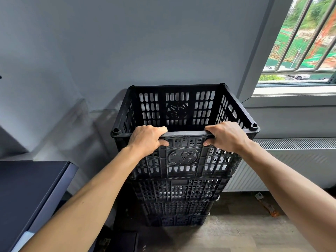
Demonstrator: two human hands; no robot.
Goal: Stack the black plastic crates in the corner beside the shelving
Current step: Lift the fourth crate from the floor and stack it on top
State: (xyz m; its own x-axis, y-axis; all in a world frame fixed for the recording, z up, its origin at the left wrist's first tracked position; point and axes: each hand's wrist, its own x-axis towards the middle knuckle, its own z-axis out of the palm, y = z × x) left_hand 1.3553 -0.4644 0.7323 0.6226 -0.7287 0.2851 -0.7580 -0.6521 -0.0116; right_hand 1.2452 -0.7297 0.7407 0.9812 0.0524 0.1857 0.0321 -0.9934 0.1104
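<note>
Atop perhaps three stacked crates (177,200), left hand (147,140) and right hand (227,136) grip the top crate (183,159).

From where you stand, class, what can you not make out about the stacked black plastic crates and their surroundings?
All head view.
Lower black slatted crates: count unclear, dark and blurred.
Top black plastic crate: floor hidden by its near wall.
Dark flat-topped unit: cut off by the left edge.
Small orange-grey floor object: too small to name.

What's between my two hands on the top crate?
Head view: only a bare stretch of near rim on the top crate separates the left hand and right hand.
</note>
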